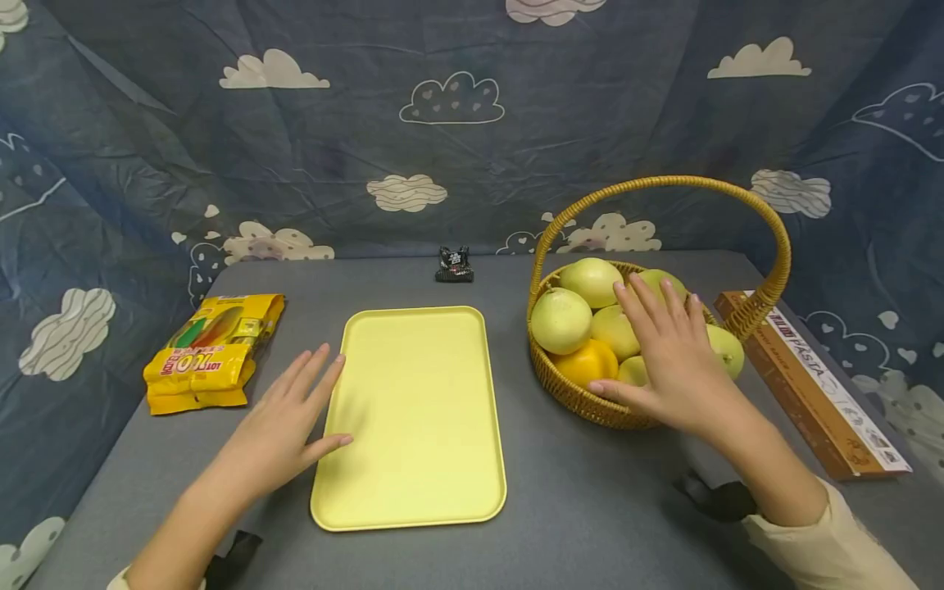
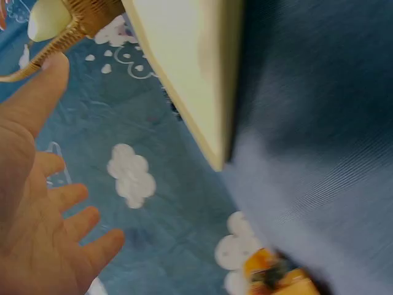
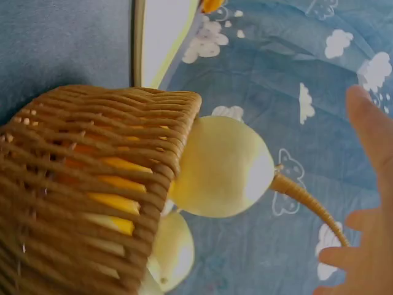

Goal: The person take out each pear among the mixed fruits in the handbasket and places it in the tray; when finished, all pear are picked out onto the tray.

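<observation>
My left hand [image 1: 283, 422], fingers straight and thumb apart, hovers at the left edge of a pale yellow rectangular tray [image 1: 416, 418] and holds nothing. The tray's surface is bare. My right hand [image 1: 682, 369] is spread above the front right of a wicker basket [image 1: 590, 403] with a tall arched handle. Round pale green fruits [image 1: 562, 320] fill the basket, with one orange-yellow fruit [image 1: 586, 363] among them at the front left. In the right wrist view a gap shows between the right hand [image 3: 371, 227] and the nearest pale fruit [image 3: 224, 166]. Its fingers hide some fruit in the head view.
A yellow snack bag [image 1: 210, 352] with a mango picture lies left of the tray. Behind the tray sits a small black packet [image 1: 453, 265]. A long brown pasta box [image 1: 819, 389] lies right of the basket. Cloud-patterned blue cloth [image 1: 317, 147] encloses the grey table.
</observation>
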Available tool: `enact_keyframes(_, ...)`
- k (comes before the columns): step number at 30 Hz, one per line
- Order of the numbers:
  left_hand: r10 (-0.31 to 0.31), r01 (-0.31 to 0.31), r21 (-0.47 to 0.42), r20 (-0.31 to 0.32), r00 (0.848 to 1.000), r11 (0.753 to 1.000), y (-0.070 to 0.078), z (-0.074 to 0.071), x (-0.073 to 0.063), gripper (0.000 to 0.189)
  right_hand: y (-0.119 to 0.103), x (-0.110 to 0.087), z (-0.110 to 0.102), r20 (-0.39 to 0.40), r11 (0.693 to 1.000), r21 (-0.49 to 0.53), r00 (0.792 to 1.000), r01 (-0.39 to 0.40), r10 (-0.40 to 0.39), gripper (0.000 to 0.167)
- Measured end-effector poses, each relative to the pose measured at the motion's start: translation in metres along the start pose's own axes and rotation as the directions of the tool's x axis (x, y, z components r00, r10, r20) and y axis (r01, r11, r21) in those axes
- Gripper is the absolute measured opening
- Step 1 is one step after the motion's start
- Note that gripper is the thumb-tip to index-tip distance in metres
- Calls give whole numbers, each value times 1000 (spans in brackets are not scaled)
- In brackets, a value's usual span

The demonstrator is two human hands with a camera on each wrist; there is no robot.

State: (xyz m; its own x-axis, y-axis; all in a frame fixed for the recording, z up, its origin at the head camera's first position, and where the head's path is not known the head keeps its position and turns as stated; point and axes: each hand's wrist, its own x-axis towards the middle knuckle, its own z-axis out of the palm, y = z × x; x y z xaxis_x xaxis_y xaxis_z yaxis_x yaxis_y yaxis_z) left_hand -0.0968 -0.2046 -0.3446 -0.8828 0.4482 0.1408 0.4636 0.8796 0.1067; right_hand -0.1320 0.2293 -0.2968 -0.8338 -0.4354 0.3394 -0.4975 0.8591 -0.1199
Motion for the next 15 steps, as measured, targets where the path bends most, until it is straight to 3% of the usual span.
enact_keyframes(3, -77, 77, -81, 13, 997, 994, -4, 10, -2, 95, 0, 6, 5, -71, 993, 116, 997, 15, -7, 103)
enact_keyframes(7, -174, 180, -206, 49, 984, 962, -10, 22, -4, 90, 1, 14, 18, -139, 969, 245, 990, 26, 8, 101)
enact_keyframes(15, -245, 289, -393, 160, 956, 873, -22, 37, -6, 87, 1, 25, 40, -105, 891, 446, 985, -77, 138, 96)
